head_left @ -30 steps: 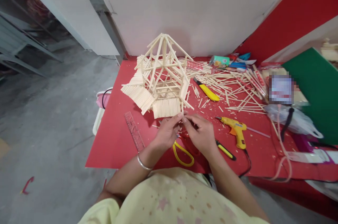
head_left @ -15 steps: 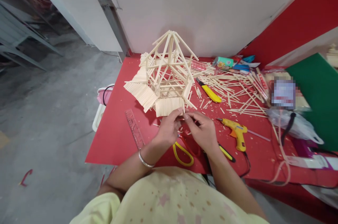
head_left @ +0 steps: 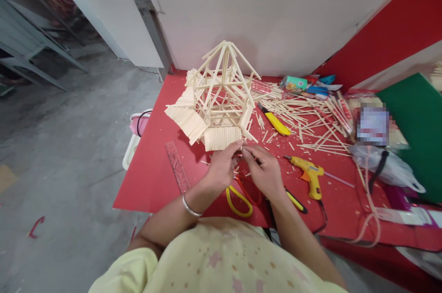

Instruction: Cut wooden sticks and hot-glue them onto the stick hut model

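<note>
A model of pale wooden sticks point(head_left: 226, 45) with a pointed open frame stands on the red table point(head_left: 145, 178). Rows of sticks laid side by side form sloping panels round its base, among them a front panel point(head_left: 223, 138). Close to that panel's lower right corner, my left hand point(head_left: 221, 166) and my right hand point(head_left: 265, 171) meet, fingertips pinched together. Whatever lies between the fingers is too small and hidden to make out. Beneath my hands are scissors point(head_left: 243, 214) with yellow and red handles, partly covered.
Right of my hands lie a yellow glue gun point(head_left: 312, 178), a yellow cutter point(head_left: 278, 123) and a second cutter point(head_left: 296, 201). Loose sticks point(head_left: 293, 111) spread behind them. A clear ruler point(head_left: 177, 168) is at left. The wall point(head_left: 276, 16) rises behind the model.
My fingertips have shifted slightly right and away from the front panel's edge, still pinched together. The whole view has moved a little; the model and tools stay put.
</note>
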A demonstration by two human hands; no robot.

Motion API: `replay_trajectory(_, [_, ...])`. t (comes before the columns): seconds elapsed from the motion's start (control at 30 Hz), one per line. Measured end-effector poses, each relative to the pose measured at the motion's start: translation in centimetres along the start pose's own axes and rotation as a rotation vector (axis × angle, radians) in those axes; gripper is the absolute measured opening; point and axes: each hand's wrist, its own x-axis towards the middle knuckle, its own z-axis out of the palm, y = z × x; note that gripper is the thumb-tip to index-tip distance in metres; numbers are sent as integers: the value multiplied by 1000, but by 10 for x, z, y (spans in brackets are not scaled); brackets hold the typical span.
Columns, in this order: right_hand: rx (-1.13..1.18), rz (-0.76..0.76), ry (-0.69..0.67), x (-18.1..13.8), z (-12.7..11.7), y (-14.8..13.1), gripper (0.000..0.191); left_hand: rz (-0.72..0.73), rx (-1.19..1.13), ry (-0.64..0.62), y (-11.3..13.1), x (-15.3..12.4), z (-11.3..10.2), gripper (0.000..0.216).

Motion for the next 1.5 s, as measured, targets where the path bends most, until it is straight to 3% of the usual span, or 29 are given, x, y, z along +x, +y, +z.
replay_trajectory(0.77, [-55, -12, 15, -3, 1, -3, 25, 4, 13, 40, 9, -10, 8, 27])
replay_trajectory(0.93, [-206, 81, 86, -38, -25, 14, 28, -40, 76, 88, 13, -11, 10, 17])
replay_trajectory(1.17, [-628, 279, 193, -110, -79, 58, 38, -44, 89, 29, 7, -5, 4, 29])
replay_trajectory(1.3, [-798, 277, 145, -124, -80, 52, 49, -39, 91, -6, 6, -5, 4, 27])
replay_trajectory(1.43, [-916, 217, 35, -127, -70, 45, 73, -41, 94, -19, 8, -7, 5, 24])
replay_trajectory(1.5, [-927, 217, 25, -129, -71, 49, 74, -45, 91, -27, 8, -6, 4, 25])
